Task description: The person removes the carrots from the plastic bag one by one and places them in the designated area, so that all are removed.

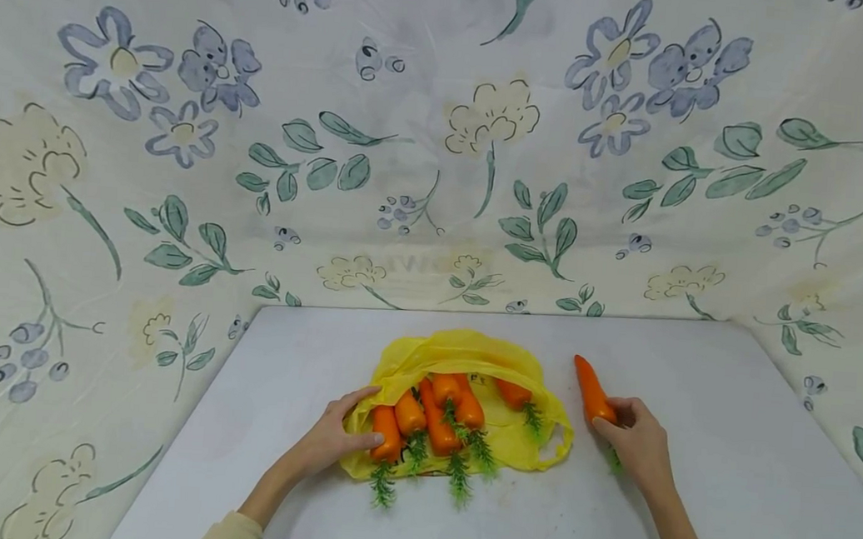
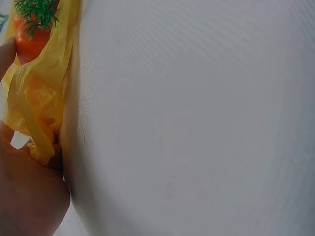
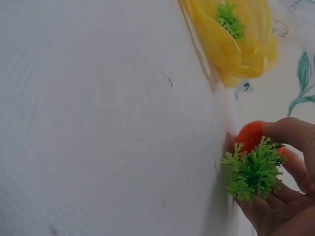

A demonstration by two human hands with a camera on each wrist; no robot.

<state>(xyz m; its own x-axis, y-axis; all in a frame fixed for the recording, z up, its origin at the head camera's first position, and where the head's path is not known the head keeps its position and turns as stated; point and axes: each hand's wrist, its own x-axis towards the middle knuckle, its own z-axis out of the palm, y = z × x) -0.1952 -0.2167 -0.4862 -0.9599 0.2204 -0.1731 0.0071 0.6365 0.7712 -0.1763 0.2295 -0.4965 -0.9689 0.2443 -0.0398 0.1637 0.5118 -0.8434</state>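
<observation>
A yellow plastic bag (image 1: 463, 349) lies on the white table with its mouth toward me. Inside it are several orange carrots (image 1: 439, 424), their green leafy tops poking out at the front. My left hand (image 1: 328, 439) grips the bag's left side, with the thumb against the leftmost carrot (image 1: 386, 432); in the left wrist view the yellow plastic (image 2: 42, 93) bunches by the palm. To the right of the bag, my right hand (image 1: 643, 450) holds a single carrot (image 1: 587, 383) near its leafy end, tip pointing away. Its green top (image 3: 255, 169) shows in the right wrist view.
The white table (image 1: 749, 459) extends on both sides of the bag. Behind it hangs a flower-printed sheet (image 1: 438, 170), which also borders the left and right. A bag handle loop (image 1: 563, 450) lies at the bag's right end.
</observation>
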